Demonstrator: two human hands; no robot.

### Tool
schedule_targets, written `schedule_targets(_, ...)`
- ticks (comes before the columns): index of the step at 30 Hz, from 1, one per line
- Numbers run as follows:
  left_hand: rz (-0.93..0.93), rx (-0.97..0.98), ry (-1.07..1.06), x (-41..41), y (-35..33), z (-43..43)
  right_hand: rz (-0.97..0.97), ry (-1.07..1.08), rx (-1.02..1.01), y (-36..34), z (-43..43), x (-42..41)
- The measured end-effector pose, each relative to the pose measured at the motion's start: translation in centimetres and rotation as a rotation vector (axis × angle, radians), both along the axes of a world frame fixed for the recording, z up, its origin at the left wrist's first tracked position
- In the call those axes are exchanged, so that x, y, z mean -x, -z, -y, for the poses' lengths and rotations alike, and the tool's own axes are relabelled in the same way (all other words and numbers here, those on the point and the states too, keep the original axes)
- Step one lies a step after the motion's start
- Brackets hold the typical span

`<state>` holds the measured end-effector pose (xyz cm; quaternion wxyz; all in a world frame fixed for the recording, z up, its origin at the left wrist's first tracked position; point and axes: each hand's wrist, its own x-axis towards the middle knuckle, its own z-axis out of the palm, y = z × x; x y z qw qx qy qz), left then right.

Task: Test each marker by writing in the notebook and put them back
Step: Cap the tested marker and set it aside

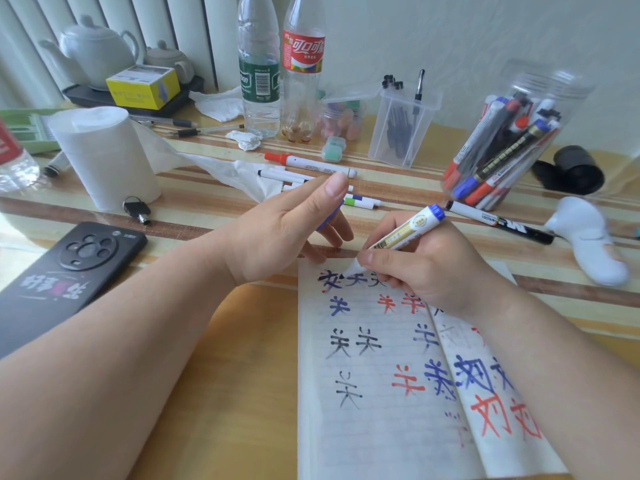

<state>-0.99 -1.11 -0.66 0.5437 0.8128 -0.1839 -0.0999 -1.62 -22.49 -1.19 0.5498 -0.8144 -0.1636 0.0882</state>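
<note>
An open notebook (374, 420) lies in front of me, its pages covered with black, blue and red characters. My right hand (426, 268) grips a gold-and-white marker with a blue end (412, 230), tip down on the top line of the page. My left hand (294, 226) hovers at the notebook's top left corner, a blue cap (329, 216) tucked between its fingers. A clear jar (505, 143) tilted at the right holds several markers. Loose markers (311, 164) lie beyond my left hand, and a black one (502, 221) lies right of my right hand.
A black phone (69, 265) and keys (136, 209) lie at the left beside a tissue roll (104, 154). Two plastic bottles (280, 64), a clear pen box (401, 126), a teapot (93, 50) and a yellow box stand behind. A white device (585, 237) rests far right.
</note>
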Motion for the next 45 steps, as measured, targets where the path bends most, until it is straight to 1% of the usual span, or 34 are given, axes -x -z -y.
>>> schedule_targets(4,-0.001,0.002,0.002,0.1,-0.1,0.0,0.022,-0.002,0.040,0.0,-0.1,0.0)
schedule_targets(11,0.000,-0.016,0.013,0.1,-0.1,0.0,0.051,0.059,0.092,0.1,-0.2,-0.2)
schedule_targets(17,0.006,-0.018,0.007,0.2,-0.2,0.0,0.004,0.047,0.089,-0.2,-0.1,-0.2)
schedule_targets(26,-0.018,-0.014,0.010,0.0,-0.1,-0.1,0.010,-0.015,0.026,0.2,-0.1,-0.4)
schedule_targets(31,-0.021,-0.023,0.020,-0.2,-0.1,-0.2,0.056,0.042,0.096,0.3,0.0,-0.6)
schedule_targets(32,-0.022,-0.027,0.022,-0.2,-0.1,-0.2,0.037,0.060,0.056,0.4,0.0,-0.7)
schedule_targets(33,-0.026,-0.027,0.022,-0.2,-0.1,-0.2,-0.008,0.077,-0.041,0.5,0.2,-0.8)
schedule_targets(35,-0.016,-0.044,0.020,-0.2,0.1,0.0,-0.099,0.123,-0.312,0.6,0.4,-1.1)
schedule_targets(36,0.015,-0.069,0.015,-0.3,0.2,0.0,-0.116,0.158,-0.425,0.6,0.5,-1.2)
schedule_targets(38,0.097,-0.127,0.013,-0.3,0.4,0.2,-0.099,0.238,-0.570,0.5,0.7,-1.4)
schedule_targets(41,0.195,-0.249,0.016,-0.3,0.3,0.3,-0.031,0.292,-0.659,0.2,0.6,-1.2)
schedule_targets(45,0.232,-0.334,0.018,-0.2,0.1,0.4,0.026,0.218,-0.657,-0.1,0.3,-0.7)
